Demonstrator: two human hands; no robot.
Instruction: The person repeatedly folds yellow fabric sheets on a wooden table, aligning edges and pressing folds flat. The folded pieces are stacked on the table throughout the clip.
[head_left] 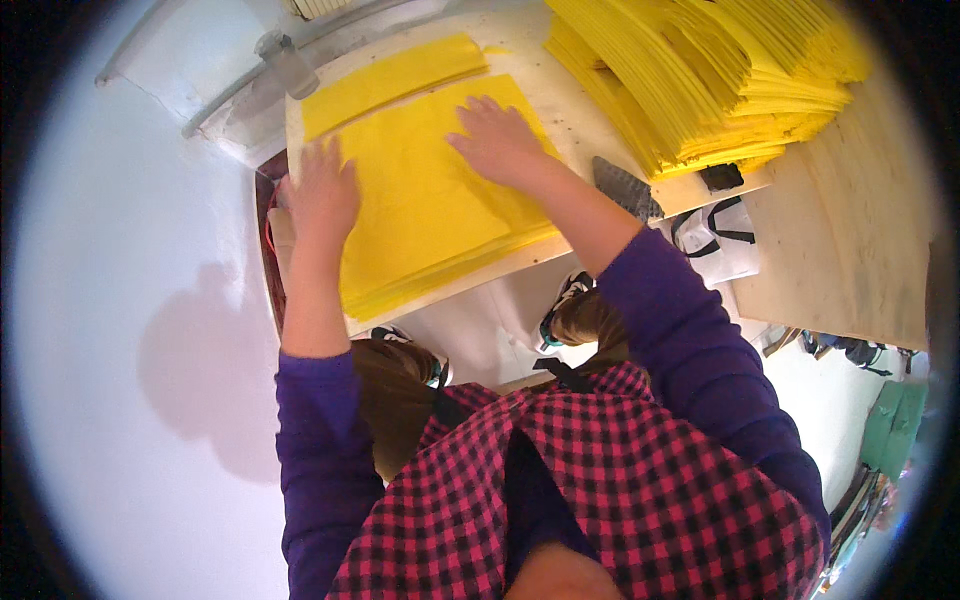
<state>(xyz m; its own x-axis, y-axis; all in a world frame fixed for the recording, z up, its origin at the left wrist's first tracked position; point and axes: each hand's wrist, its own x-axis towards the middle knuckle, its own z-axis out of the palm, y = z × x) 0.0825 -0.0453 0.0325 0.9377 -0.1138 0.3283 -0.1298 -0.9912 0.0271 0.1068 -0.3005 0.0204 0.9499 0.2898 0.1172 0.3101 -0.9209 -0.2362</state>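
A flat yellow sheet, seemingly fabric or felt (430,200), lies on the pale wooden table (525,258), with more yellow layers showing under its near edge. My left hand (323,195) rests at its left edge, fingers stretched out and pointing away from me. Toward the far right part of the same sheet, my right hand (497,142) lies flat with its fingers spread. Just beyond the sheet is a narrower yellow strip (395,85), split from it by a thin gap. Neither hand grips anything.
A tall stack of folded yellow sheets (700,90) fills the table's far right. A grey textured piece (625,188) and a small black object (722,177) lie near it. A clear container (287,65) stands at the far left. White wall (130,250) borders the left side.
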